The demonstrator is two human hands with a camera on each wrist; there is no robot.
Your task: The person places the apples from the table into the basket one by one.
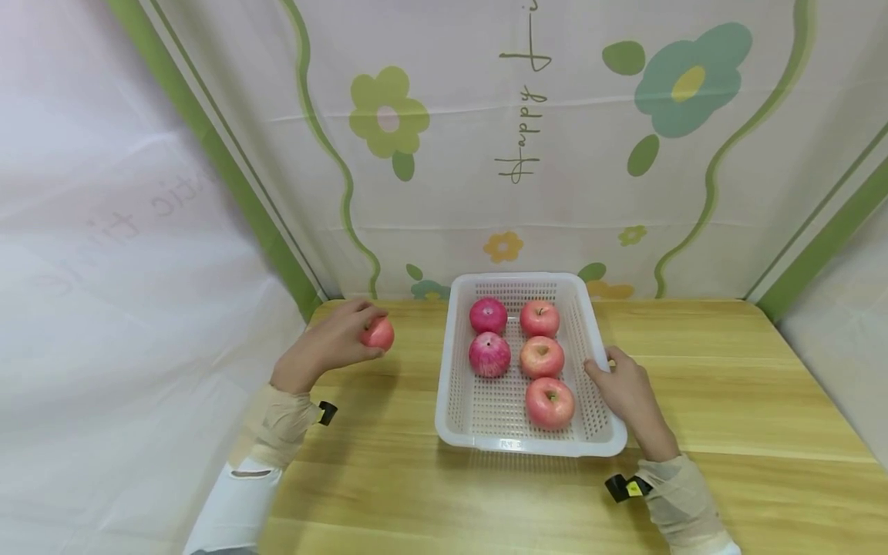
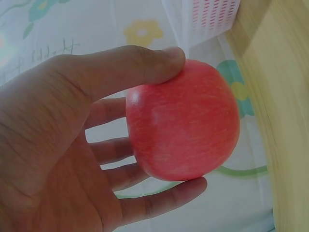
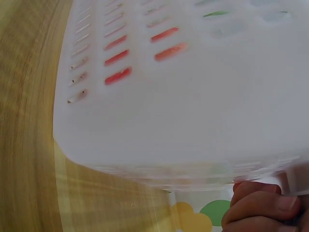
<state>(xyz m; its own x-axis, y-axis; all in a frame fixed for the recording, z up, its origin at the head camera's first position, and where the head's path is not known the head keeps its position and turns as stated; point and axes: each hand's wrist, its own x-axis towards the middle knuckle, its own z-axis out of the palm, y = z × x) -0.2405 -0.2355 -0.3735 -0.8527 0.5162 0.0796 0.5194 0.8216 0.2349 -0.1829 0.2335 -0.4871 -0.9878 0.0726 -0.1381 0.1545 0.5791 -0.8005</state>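
My left hand (image 1: 338, 337) holds a red apple (image 1: 379, 334) above the wooden table, left of the white basket. In the left wrist view the thumb and fingers curl round this apple (image 2: 186, 125). The white perforated basket (image 1: 444, 393) contains several fruits. Along its right side are a far apple (image 1: 539, 317), a middle apple (image 1: 542, 357) and a near apple (image 1: 549, 403). Two purple-pink round fruits, one far (image 1: 489, 315) and one nearer (image 1: 489, 354), lie on the left. My right hand (image 1: 627, 389) grips the basket's right rim, thumb over it. The right wrist view shows the basket wall (image 3: 193, 111) and curled fingers (image 3: 260, 208).
The wooden table (image 1: 735, 401) extends around the basket and ends at a white cloth backdrop (image 1: 444, 193) with printed flowers. White cloth walls with green edging stand at the left (image 1: 139, 308) and right (image 1: 842, 324).
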